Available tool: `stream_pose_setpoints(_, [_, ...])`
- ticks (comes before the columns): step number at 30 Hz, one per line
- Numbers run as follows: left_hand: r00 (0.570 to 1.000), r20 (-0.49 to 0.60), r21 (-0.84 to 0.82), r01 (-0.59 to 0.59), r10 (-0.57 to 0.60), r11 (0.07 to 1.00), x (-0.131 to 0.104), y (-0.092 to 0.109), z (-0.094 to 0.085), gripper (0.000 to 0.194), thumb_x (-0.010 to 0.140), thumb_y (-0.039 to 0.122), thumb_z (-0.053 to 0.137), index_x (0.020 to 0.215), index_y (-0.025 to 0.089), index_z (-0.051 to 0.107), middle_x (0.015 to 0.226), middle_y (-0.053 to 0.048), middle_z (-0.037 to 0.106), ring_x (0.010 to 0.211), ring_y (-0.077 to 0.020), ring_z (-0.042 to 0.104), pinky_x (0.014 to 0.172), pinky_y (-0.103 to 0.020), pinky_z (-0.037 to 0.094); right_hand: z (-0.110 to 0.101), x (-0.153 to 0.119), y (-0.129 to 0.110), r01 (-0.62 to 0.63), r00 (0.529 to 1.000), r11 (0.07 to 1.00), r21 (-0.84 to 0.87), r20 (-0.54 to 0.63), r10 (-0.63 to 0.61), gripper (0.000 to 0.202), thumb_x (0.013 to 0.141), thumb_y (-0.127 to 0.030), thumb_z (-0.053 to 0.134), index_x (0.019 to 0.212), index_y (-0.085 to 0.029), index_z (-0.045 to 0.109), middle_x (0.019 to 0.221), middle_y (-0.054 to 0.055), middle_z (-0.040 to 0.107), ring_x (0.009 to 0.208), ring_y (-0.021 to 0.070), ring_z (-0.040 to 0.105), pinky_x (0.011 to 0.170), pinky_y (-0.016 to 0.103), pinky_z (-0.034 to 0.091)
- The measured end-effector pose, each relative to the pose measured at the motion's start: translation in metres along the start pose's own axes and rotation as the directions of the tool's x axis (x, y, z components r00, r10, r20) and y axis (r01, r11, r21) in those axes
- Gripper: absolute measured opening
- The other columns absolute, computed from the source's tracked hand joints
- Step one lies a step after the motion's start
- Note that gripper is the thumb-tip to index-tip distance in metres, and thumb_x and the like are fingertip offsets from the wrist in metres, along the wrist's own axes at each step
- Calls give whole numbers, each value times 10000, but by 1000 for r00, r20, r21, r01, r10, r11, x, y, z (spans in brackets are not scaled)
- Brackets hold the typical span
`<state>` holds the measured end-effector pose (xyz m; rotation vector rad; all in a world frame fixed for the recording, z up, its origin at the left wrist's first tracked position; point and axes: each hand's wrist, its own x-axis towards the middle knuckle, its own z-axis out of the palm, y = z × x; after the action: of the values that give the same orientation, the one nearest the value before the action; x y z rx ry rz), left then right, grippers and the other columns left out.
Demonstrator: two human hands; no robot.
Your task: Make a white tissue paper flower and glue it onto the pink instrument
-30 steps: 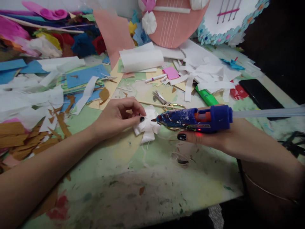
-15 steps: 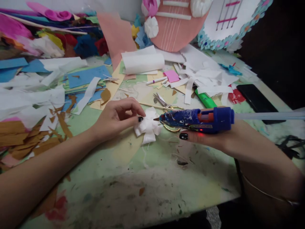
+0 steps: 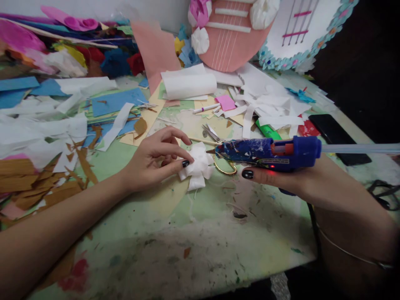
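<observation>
A white paper flower (image 3: 196, 168) with several petals lies on the green tabletop in front of me. My left hand (image 3: 159, 156) is at the flower's left side, thumb and a finger pinching its petals. My right hand (image 3: 281, 181) grips a blue hot glue gun (image 3: 259, 154), whose red light is lit. The gun's nozzle points left, at the flower's right edge, and a clear glue stick (image 3: 359, 148) sticks out of its rear. Gold-handled scissors (image 3: 225, 170) lie partly hidden behind the gun.
White paper strips (image 3: 271, 98), a paper roll (image 3: 189, 85), a marker (image 3: 206, 108) and a black phone (image 3: 339, 139) lie behind the hands. Brown paper scraps (image 3: 28, 179) cover the left side. Guitar-shaped decorations (image 3: 233, 46) stand at the back. A dark cable (image 3: 383, 193) is at right.
The glue gun has moved slightly right, drawing its nozzle back from the flower's middle to its right edge. My left thumb has shifted onto the petals, with the index finger raised.
</observation>
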<state>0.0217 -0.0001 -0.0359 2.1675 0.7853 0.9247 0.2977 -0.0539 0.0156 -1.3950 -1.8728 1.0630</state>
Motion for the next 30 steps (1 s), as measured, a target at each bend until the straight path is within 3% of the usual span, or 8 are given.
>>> stream_pose_setpoints(3, [990, -71, -58, 117, -121, 991, 5, 0, -2, 150, 837, 202, 594, 924, 226, 714, 1024, -80, 611, 921, -185, 579, 592, -249, 450, -2, -1, -1, -48, 999, 999, -3, 9, 48, 282, 766, -357, 737, 1035, -273, 739, 1022, -17, 741, 937, 227, 683, 849, 324, 558])
stream_pose_setpoints(5, [991, -58, -60, 120, -124, 991, 13, -3, -6, 190, 849, 195, 573, 992, 219, 695, 1036, -82, 636, 959, -183, 588, 658, -259, 473, -4, -1, -1, -55, 998, 999, -4, 31, 55, 282, 765, -385, 732, 1018, -260, 738, 1020, -4, 739, 951, 237, 676, 864, 341, 549])
stream_pose_setpoints(8, [990, 140, -27, 32, -28, 999, 34, -7, -11, 270, 838, 142, 543, 1048, 228, 689, 1095, -74, 676, 1042, -184, 600, 865, -309, 470, -4, -1, -1, -43, 997, 999, -22, 65, 44, 302, 747, -414, 732, 987, -230, 732, 990, 23, 735, 929, 248, 671, 835, 356, 555])
stream_pose_setpoints(12, [894, 446, -70, 77, -38, 995, 65, -6, -13, 311, 782, 133, 601, 1019, 290, 728, 1140, -33, 700, 1082, -207, 622, 927, -322, 469, -2, 0, -3, -60, 996, 993, -97, 64, 67, 257, 717, -425, 710, 843, -203, 730, 800, 40, 717, 711, 229, 649, 637, 339, 559])
stream_pose_setpoints(16, [820, 571, -56, 86, -39, 995, 87, -5, -7, 315, 718, 104, 633, 931, 300, 755, 1034, -16, 736, 1011, -207, 658, 883, -316, 500, -1, -1, -3, -121, 990, 981, -154, 47, 130, 293, 701, -458, 692, 805, -184, 711, 781, 61, 708, 653, 234, 633, 553, 339, 532])
stream_pose_setpoints(20, [779, 626, -22, 53, -28, 998, 95, -9, -1, 277, 700, 98, 620, 844, 289, 762, 909, -2, 748, 912, -187, 672, 841, -302, 512, -1, 0, 1, -96, 991, 990, -106, 86, 105, 264, 714, -435, 695, 855, -212, 695, 810, 39, 721, 687, 235, 654, 579, 347, 556])
stream_pose_setpoints(24, [790, 612, 5, 52, -44, 999, 94, -12, 2, 220, 696, 138, 636, 797, 285, 765, 845, -4, 743, 856, -182, 667, 799, -288, 510, 0, 0, 5, -58, 994, 992, -109, 89, 68, 241, 714, -456, 704, 806, -234, 691, 795, 29, 718, 672, 237, 653, 580, 367, 563])
stream_pose_setpoints(30, [868, 486, 92, 66, -103, 994, 83, -6, -6, 168, 739, 219, 619, 808, 239, 771, 759, -15, 730, 700, -154, 648, 653, -245, 475, 1, -1, 3, -59, 998, 992, -116, 12, 61, 231, 712, -429, 735, 840, -238, 708, 822, 37, 719, 680, 227, 657, 577, 345, 560])
